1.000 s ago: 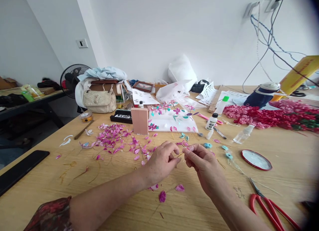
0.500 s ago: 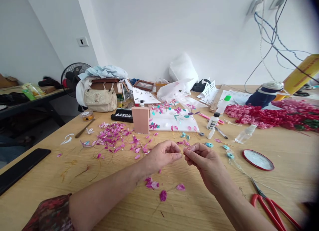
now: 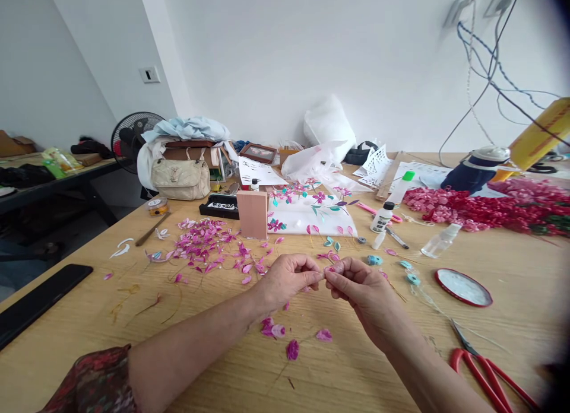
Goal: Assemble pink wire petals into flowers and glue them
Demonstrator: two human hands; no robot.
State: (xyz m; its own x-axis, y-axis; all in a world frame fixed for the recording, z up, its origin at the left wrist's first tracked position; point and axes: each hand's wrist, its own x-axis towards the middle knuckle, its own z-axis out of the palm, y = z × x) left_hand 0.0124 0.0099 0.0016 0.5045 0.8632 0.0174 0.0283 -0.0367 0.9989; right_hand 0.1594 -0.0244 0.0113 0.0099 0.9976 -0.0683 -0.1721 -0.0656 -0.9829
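Over the middle of the table my left hand (image 3: 294,276) and my right hand (image 3: 358,282) meet fingertip to fingertip, both pinched. Between the right thumb and forefinger a bit of a pink petal (image 3: 330,270) shows. What the left fingertips pinch at its end is mostly hidden; it may be thin wire. Behind my hands stand pink and teal wired flowers (image 3: 318,197) over a white sheet. To the left spreads a heap of magenta petals (image 3: 200,241) with thin stems. Below my hands lie a dark magenta petal (image 3: 293,349) and a few lighter ones.
Red-handled scissors (image 3: 474,356) lie at the lower right, near a round red-rimmed dish (image 3: 463,286). A wooden block (image 3: 252,215) stands behind the petals. Small bottles (image 3: 382,217), a spray bottle (image 3: 440,241) and teal thread spools (image 3: 413,279) are on the right. A black phone-like slab (image 3: 44,303) lies left.
My fingertips have drawn slightly closer together, and the yellowish wire between them no longer shows. The whole view has shifted a little.
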